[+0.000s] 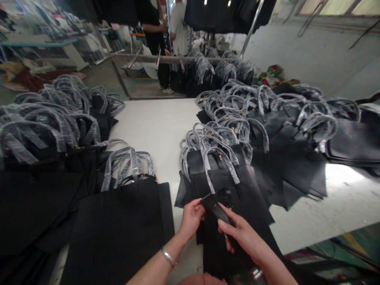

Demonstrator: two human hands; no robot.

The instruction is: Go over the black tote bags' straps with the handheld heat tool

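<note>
My left hand (190,218) pinches the end of a narrow black leather-like flap (214,209) in front of me. Closed around the same piece from the other side, my right hand (242,234) has its thumb on top. Whether the flap is joined to a bag cannot be made out. Beneath and beyond my hands lies a stack of black tote bags (246,186), their handles (224,158) wrapped in clear plastic. To the left of my left hand, another black tote bag (124,221) lies flat, with plastic-wrapped handles and small gold-coloured fittings.
Piles of black bags with wrapped handles (44,122) cover the left side, and more bags (285,146) spread across the right. They rest on a white table (148,122). Beyond stands a metal rack (166,59) with dark items hanging above. Two people (178,31) stand behind it.
</note>
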